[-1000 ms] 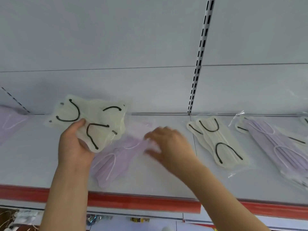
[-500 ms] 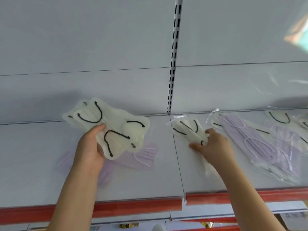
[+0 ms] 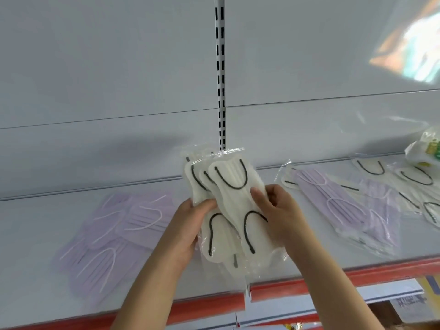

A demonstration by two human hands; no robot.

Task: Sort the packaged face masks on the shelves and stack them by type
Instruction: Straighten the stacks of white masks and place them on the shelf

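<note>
Here, left hand (image 3: 184,231) and right hand (image 3: 281,214) both grip cream pleated masks with black ear loops in clear crinkly plastic sleeves (image 3: 228,206); lilac white-looped masks (image 3: 114,232) flat on white shelf (image 3: 35,270).

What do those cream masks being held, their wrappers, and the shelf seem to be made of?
The cream masks look like soft pleated non-woven fabric, matte, with dark cord ear loops. Their wrappers seem to be thin clear plastic film: glossy, crinkled, catching light at the edges. The shelf looks like painted metal, smooth pale grey, with a red front strip; plastic or metal there is unclear.
</note>
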